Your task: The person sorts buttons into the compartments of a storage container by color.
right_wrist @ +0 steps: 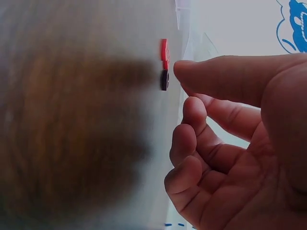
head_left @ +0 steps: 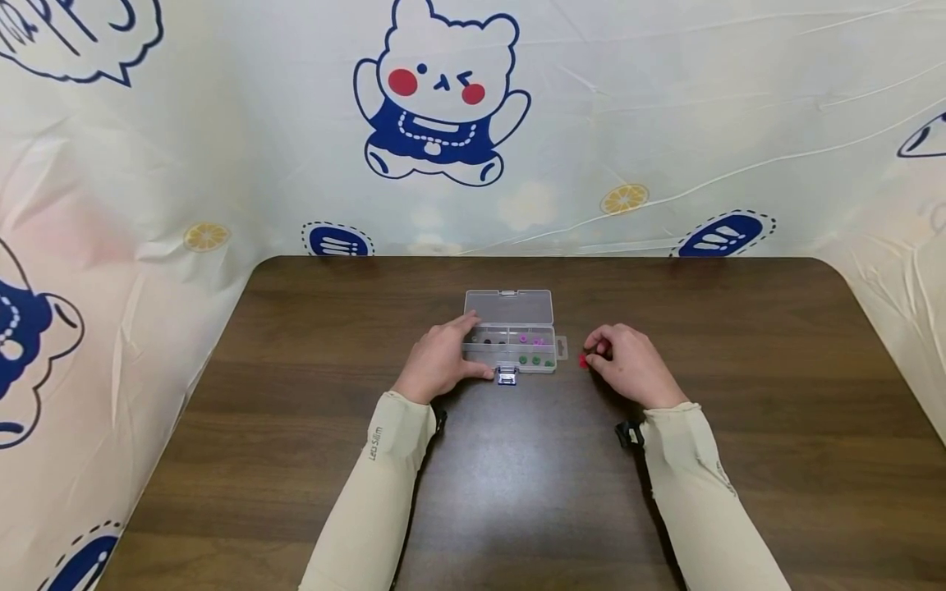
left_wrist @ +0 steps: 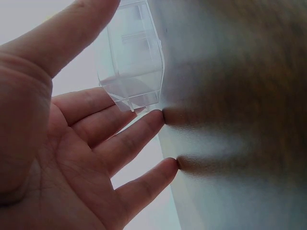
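A clear plastic compartment box (head_left: 530,350) lies with its lid (head_left: 508,308) raised. My left hand (head_left: 441,355) holds its left end, with the thumb along the front and the fingers toward the back; in the left wrist view two fingertips meet the table. Inside the box are small round pieces: black, purple (head_left: 523,338) and green (head_left: 523,359). Right of the box, my right hand (head_left: 628,361) has its thumb and index fingertips close to a small red piece (right_wrist: 164,51) on the table. A dark round piece (right_wrist: 165,80) lies against the red one. The other right fingers are loosely curled.
A dark wooden table (head_left: 754,353) bears everything. The box's front latch (head_left: 507,376) hangs down, and a clear hanging tab (head_left: 562,348) juts from its right end. A printed curtain (head_left: 576,98) hangs behind the table and along the sides.
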Demonstrator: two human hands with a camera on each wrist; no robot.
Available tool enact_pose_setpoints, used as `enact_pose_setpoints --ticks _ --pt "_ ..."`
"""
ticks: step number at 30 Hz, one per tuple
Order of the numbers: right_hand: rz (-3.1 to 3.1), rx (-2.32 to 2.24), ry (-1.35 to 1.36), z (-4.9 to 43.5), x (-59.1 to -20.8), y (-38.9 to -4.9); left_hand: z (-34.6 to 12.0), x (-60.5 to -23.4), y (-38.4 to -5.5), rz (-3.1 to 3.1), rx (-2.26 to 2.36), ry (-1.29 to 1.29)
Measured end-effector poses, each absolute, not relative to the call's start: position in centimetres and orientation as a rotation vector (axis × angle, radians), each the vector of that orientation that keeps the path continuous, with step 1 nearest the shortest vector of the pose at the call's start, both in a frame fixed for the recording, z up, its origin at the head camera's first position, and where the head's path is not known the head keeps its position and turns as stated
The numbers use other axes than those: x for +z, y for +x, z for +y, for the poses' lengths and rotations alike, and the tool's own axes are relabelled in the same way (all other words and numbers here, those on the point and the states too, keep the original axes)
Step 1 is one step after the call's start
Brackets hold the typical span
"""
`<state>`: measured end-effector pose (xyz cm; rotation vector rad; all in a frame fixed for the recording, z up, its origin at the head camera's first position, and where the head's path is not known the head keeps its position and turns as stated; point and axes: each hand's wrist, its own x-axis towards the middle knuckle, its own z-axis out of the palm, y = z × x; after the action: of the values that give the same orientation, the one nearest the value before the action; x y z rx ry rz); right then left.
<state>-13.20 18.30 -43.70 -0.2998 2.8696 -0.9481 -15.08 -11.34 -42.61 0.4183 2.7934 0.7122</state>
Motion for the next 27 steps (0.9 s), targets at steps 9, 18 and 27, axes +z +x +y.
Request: enact_pose_setpoints --ticks 9,18,27 --pt "2.856 -0.933 -0.293 18.37 -43.85 -13.29 -11.41 -42.62 -15.08 2.798 0.714 0.420" --pt "2.831 -0.925 -0.266 18.31 -43.63 -13.20 -11.43 -42.47 -15.03 2.797 0.711 0.416" --pt "2.817 -0.902 -0.251 18.37 -43.74 -13.23 -11.43 -42.48 -15.02 2.793 0.711 0.425"
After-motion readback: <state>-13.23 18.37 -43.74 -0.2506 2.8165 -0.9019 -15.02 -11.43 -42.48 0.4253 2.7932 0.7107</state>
